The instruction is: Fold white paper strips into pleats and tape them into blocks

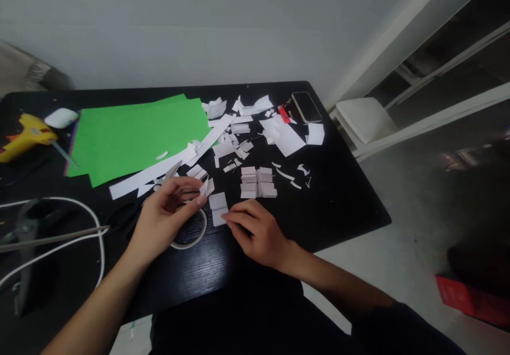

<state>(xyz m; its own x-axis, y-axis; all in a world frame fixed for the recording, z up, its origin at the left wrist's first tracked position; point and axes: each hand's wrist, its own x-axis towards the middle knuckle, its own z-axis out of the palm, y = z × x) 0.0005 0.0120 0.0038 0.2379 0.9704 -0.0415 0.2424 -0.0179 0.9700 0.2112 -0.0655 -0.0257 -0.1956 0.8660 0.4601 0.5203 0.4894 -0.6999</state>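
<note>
Between thumb and fingers, my left hand [171, 206] pinches a small folded piece of white paper [207, 187]. My right hand [255, 230] is closed, its fingertips at the lower right edge of a creased white paper piece [218, 202]. Just beyond the right hand, several folded paper pieces [249, 179] lie side by side in a block. Under my left hand is a roll of tape [203, 227], partly covered. Scissors [173, 170] lie behind the left hand, their handles mostly hidden.
Green sheets [143, 137] cover the back left, beside a yellow glue gun [30, 134] and a white case [61, 117]. Paper scraps and a long white strip [139, 179] lie mid-table. A phone [306, 107] and red lighter [284, 113] sit back right. White cable [98, 222] loops left.
</note>
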